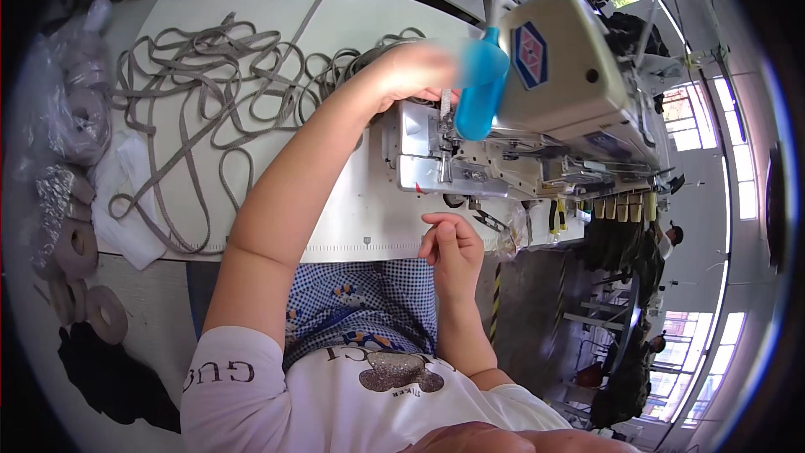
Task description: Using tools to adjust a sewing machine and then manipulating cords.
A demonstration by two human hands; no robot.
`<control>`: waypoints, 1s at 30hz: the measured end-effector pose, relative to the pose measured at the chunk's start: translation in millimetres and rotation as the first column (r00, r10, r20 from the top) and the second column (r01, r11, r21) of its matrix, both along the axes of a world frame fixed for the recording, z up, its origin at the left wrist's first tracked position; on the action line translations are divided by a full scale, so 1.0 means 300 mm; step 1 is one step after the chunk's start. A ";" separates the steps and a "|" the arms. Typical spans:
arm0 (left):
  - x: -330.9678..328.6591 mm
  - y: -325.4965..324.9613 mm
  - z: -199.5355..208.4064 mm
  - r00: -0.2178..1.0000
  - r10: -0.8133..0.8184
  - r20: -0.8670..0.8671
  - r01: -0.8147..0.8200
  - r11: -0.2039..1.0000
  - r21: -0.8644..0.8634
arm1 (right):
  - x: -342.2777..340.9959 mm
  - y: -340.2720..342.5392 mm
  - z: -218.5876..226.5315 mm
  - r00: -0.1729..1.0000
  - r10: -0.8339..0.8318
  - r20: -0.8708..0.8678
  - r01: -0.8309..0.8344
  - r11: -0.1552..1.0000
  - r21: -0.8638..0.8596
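Note:
My left hand (pixel 415 71) reaches across the table to the far side of the sewing machine (pixel 562 67), beside its needle area. Its fingertips are smeared and partly behind a blue translucent guard (pixel 476 113), so its grip cannot be made out. A short grey strip (pixel 446 105) stands at the presser foot, just below that hand. Long grey flat tape (pixel 189 75) lies in loose loops on the white table (pixel 335 210), some bunched under my left wrist. My right hand (pixel 457 256) hovers by the table's front edge, loosely curled with the index finger out, holding nothing visible.
Grey tape rolls (pixel 106 315) and clear plastic bags (pixel 84 75) sit at the left. A white cloth (pixel 126 193) lies at the table's left edge. Yellow-handled snips (pixel 557 216) are right of the machine. Other people work at the far right.

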State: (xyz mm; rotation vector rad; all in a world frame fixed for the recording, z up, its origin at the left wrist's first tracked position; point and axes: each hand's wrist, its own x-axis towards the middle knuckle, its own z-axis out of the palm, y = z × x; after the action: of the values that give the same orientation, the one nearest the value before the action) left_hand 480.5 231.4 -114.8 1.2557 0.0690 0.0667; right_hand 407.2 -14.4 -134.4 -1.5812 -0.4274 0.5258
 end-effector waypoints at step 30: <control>-1.049 -0.141 0.175 0.596 0.688 0.414 -0.556 0.726 -0.405 | -0.245 -0.314 -0.045 0.948 0.317 0.004 -0.315 0.941 0.119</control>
State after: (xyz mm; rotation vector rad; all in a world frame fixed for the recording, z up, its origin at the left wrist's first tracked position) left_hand 165.8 189.1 -62.4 0.8744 0.0255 1.0199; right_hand 333.6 -108.7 -148.0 -1.3998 -0.6960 0.7437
